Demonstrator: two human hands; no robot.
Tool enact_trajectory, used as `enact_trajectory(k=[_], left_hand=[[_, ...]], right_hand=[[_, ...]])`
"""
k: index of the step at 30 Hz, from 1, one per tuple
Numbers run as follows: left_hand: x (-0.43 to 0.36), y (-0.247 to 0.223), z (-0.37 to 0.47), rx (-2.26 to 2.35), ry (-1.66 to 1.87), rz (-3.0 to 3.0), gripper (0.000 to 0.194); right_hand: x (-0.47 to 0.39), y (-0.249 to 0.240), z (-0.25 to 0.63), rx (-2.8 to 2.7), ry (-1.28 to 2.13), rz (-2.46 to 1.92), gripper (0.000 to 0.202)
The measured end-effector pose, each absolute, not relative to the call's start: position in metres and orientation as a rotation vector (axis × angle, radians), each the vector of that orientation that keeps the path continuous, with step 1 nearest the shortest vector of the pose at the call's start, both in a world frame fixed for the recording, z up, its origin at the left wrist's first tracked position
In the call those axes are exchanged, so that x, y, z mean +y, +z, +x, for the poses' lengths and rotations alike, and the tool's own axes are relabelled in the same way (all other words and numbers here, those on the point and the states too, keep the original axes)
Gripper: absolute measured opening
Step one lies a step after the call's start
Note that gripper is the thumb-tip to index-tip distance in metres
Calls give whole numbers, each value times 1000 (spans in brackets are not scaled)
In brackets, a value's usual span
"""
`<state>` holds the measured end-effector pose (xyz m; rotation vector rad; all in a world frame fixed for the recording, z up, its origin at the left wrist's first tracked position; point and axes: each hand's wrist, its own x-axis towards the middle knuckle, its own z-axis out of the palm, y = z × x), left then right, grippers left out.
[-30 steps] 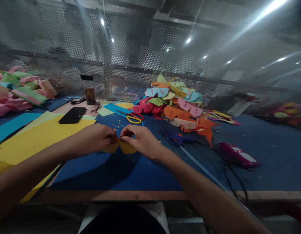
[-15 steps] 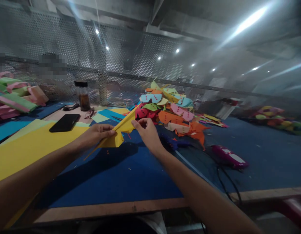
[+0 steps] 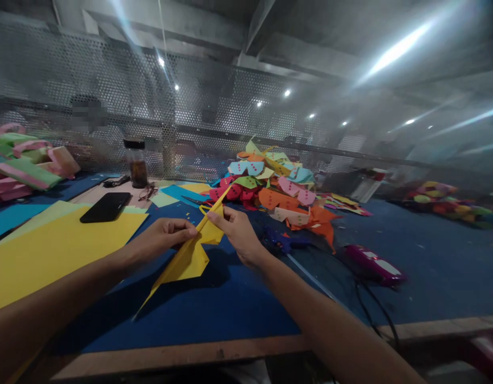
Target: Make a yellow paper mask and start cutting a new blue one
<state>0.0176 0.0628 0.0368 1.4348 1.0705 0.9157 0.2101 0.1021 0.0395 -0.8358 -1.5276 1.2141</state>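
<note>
A folded yellow paper piece (image 3: 190,258) with cut, angular edges hangs slanted above the blue table surface. My left hand (image 3: 172,233) pinches its upper fold between thumb and fingers. Close by on the right, my right hand (image 3: 236,229) grips the same paper nearer its top end. The paper's lower tip points down toward the front left. Behind my hands lies a heap of colourful cut-paper masks (image 3: 282,200) in orange, pink, blue and green.
Yellow sheets (image 3: 66,240) and a black phone (image 3: 106,207) lie left, near a lidded jar (image 3: 137,166). A blue glue gun (image 3: 288,239) and a purple device (image 3: 374,265) with a black cable lie right. Paper bundles (image 3: 30,160) sit far left.
The yellow paper has tilted more steeply, its lower part now reaching further down and showing more of its face. My right hand has shifted slightly left and down, closer to my left hand.
</note>
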Motion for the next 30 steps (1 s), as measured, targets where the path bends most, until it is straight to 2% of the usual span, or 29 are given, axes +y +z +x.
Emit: enact_trajectory(k=[10,17,25,30], left_hand=[[63,32,16,1015,949,1431,32],[60,34,20,1020,987,1370,31],[55,38,24,1054,1025,1353,39],[54,35,25,1033,1039,1342,35]], right_hand=[[96,38,207,-1669,1282,-822,41],[94,37,206,-1684,1222,-809,38],[94,37,206,-1726,1152,-798,31],[93,38,205,-1770,1148,-772,30]])
